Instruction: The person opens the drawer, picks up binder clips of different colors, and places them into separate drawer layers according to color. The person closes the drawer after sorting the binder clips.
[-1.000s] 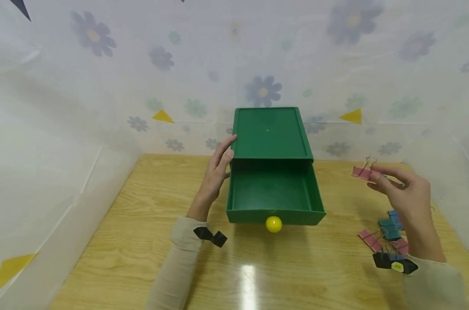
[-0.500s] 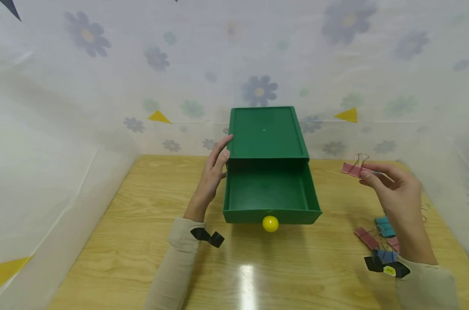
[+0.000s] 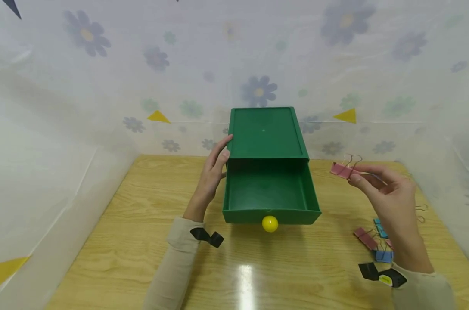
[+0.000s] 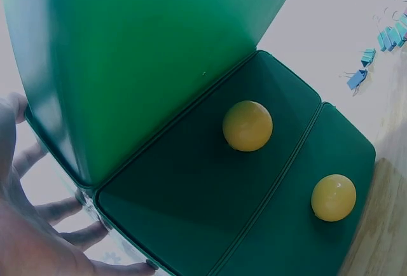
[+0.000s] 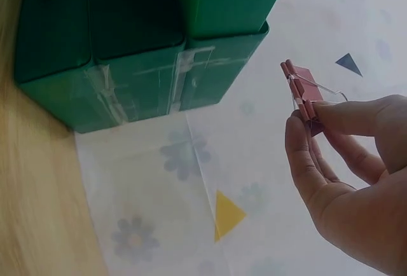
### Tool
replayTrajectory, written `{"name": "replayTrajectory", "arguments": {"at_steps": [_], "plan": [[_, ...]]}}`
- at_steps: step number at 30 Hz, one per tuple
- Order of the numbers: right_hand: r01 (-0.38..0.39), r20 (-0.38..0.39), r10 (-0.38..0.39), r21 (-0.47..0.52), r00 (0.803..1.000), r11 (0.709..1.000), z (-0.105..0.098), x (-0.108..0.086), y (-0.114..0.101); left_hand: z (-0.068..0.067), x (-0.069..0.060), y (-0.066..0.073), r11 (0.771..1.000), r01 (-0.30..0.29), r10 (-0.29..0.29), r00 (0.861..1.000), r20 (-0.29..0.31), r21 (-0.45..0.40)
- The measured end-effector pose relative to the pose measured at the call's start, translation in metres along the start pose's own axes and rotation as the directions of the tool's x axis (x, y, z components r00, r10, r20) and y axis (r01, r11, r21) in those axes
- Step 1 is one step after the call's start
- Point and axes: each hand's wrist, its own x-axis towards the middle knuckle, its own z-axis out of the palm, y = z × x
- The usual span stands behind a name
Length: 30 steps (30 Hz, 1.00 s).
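Observation:
A green drawer box stands with its top drawer pulled out; nothing lies on the visible drawer floor. My left hand rests against the box's left side, fingers extended, as the left wrist view also shows the hand there. To the right of the box, my right hand pinches a pink binder clip in the air between thumb and fingers. In the right wrist view the clip is apart from the box, its wire handles showing.
Several binder clips lie on the table at right, among them a pink one and a blue one, partly hidden by the right arm. A yellow knob sticks out of the drawer front. Patterned sheeting stands behind the table.
My right hand has moved left toward the box with the pink clip. The head view has shifted slightly; my left hand keeps its place on the box.

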Motion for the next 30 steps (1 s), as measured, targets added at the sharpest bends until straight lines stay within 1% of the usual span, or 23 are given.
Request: {"name": "replayTrajectory", "arguments": {"at_steps": [6,13,21,23,28,30], "plan": [[-0.010,0.012,0.010,-0.025,1.000,1.000,0.010,-0.005,-0.010,0.001,0.001,0.000,1.000,-0.008,0.008,1.000,0.001,-0.004],[0.021,0.059,-0.018,-0.047,0.998,0.999,0.022,-0.010,-0.020,0.001,0.003,0.000,1.000,-0.011,0.011,1.000,-0.003,-0.002],[0.011,0.110,-0.008,-0.028,0.994,1.000,0.034,-0.016,-0.022,0.002,0.001,0.000,1.000,-0.003,0.003,1.000,-0.006,0.004],[0.030,0.126,-0.026,-0.027,0.992,0.999,0.037,-0.017,-0.022,0.001,0.001,0.000,1.000,-0.003,0.003,1.000,-0.005,0.005],[0.044,0.147,-0.034,-0.067,0.989,0.997,0.043,-0.018,-0.025,0.001,0.001,-0.001,1.000,-0.009,0.009,1.000,-0.004,0.012],[0.029,0.145,-0.017,-0.082,0.989,0.996,0.046,-0.019,-0.028,0.001,0.002,-0.001,1.000,-0.011,0.011,1.000,-0.001,0.013]]}}
